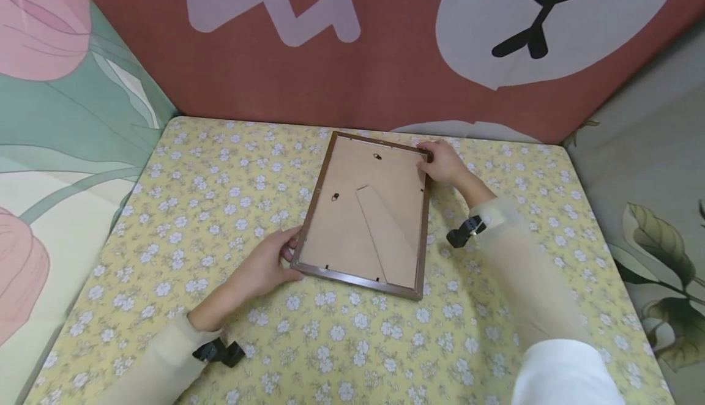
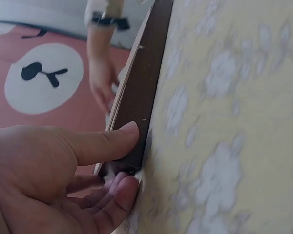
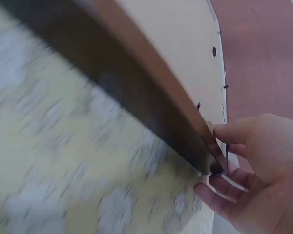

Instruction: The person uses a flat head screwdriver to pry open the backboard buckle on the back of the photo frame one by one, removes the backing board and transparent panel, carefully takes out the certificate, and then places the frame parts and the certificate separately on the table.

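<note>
The surface (image 1: 182,209), covered in a yellow cloth printed with small white flowers, fills the lower two thirds of the head view, walled behind by a rust-red fabric panel (image 1: 396,74) bearing a white zigzag and a pale oval with a black mark. At the centre of that view lies the dark brown wooden picture frame (image 1: 316,200), face down, its tan fibreboard backing (image 1: 352,209) uppermost with the folding easel stand (image 1: 385,234) flat against it. Small hanging fittings and retaining tabs show on the backing, and as far as can be seen the tabs are shut and the backing in place, so the work looks to be at its start: the frame is laid out and taken in hand, nothing opened or removed yet. The left hand (image 1: 264,267) holds the frame's lower-left corner; in the left wrist view the thumb (image 2: 105,141) lies across the dark edge and the fingers curl beneath, so the grip is closed on the frame. The right hand (image 1: 443,160) grasps the upper-right corner, its fingers (image 3: 234,187) curled under the edge and the thumb above.
</note>
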### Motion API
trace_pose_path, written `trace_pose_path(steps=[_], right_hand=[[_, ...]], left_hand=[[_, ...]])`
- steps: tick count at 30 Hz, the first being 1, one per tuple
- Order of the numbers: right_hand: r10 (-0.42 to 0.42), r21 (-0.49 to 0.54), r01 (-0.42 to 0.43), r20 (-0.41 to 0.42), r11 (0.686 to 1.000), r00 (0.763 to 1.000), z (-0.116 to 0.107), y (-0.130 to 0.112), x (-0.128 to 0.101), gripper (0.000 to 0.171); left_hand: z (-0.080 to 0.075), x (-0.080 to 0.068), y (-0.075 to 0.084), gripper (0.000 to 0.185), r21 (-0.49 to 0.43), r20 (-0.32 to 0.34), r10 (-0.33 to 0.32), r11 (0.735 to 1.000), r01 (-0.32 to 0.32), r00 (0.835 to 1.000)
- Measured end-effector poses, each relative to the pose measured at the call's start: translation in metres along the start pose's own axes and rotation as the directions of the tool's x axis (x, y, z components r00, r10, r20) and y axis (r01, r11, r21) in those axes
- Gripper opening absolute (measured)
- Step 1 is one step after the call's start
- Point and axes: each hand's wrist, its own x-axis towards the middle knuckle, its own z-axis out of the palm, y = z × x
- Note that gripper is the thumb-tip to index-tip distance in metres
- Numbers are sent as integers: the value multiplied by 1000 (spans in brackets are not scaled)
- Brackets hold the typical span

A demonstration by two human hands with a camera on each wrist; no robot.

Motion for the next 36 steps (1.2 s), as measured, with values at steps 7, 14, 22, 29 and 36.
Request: trace_pose_path(steps=[7,14,22,29,36], right_hand=[[115,43,-115,10,992,993,-10,16,-34,45],[157,101,-155,-14,983,987,-7,28,-44,44],[145,23,-145,-14,989,989,-6,33,-54,51],[87,-78,-81,82,994,993,-12,26,-81,44],[105,55,-113,130,992,986,-12,21,-92,48]], left_hand=[[-13,4,-11,54,8,-75,-93,996,94,993],[-14,-4,-7,48,-39,-48,-188,982,186,981],[-16,-3,-1,67,-329,59,-215,918,222,975],[-28,6,1,88,-439,1,-206,879,186,979],[-23,5,4,93,-499,6,-246,839,216,969]])
